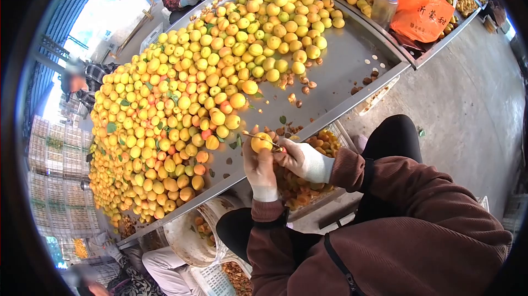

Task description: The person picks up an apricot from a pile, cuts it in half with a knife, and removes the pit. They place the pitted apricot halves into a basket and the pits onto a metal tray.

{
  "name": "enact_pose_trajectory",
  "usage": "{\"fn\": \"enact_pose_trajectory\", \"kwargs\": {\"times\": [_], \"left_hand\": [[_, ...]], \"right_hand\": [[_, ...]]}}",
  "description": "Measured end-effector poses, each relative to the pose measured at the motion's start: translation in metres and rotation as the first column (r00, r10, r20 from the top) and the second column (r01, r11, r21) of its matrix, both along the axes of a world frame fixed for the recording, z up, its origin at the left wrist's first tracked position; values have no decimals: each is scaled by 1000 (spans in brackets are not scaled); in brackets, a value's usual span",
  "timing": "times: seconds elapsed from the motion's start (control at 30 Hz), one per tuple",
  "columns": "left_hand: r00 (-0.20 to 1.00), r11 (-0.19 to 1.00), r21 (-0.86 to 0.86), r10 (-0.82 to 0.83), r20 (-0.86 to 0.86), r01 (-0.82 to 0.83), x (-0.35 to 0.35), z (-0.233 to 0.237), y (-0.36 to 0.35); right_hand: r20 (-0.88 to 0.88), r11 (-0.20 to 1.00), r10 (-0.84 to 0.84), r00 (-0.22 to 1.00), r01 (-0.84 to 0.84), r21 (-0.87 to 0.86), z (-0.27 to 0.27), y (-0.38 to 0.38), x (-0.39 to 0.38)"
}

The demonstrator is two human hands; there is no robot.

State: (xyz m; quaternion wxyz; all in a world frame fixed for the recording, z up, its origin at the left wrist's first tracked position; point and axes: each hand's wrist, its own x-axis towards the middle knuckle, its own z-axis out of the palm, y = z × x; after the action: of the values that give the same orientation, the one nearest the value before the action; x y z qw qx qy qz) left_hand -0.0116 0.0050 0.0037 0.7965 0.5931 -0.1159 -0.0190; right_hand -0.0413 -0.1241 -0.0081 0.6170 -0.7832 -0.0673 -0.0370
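Brown sweater (412, 249); yellow fruit (261, 143), seemingly smooth.

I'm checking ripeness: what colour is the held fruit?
The held fruit is yellow-orange; see the head view.

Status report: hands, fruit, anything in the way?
Left hand gripping yellow fruit. Right hand holding thin tool at fruit. No obstruction evident between hands.

The left grip (259, 174) holds a yellow fruit (261, 142).
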Motion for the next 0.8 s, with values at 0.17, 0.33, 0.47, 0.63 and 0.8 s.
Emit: {"fn": "enact_pose_trajectory", "kwargs": {"times": [0.17,0.33,0.47,0.63,0.8], "left_hand": [[981,998,-16,50,-188,-54,-1,8,0],[905,935,-348,-92,-415,-65,1,0,-7],[886,906,-424,-185,-425,-14,6,-23,5],[904,979,-127,95,-416,-161,2,2,0],[988,992,-65,97,-116,-105,-1,8,-2]], "right_hand": [[80,995,-37,996,44,-87,-3,10,0],[210,959,-29,977,86,-269,-17,9,8],[49,944,4,999,12,-330,-11,7,7],[6,960,18,1000,-16,-281,-7,4,10],[44,977,0,999,10,-213,5,5,8]]}}
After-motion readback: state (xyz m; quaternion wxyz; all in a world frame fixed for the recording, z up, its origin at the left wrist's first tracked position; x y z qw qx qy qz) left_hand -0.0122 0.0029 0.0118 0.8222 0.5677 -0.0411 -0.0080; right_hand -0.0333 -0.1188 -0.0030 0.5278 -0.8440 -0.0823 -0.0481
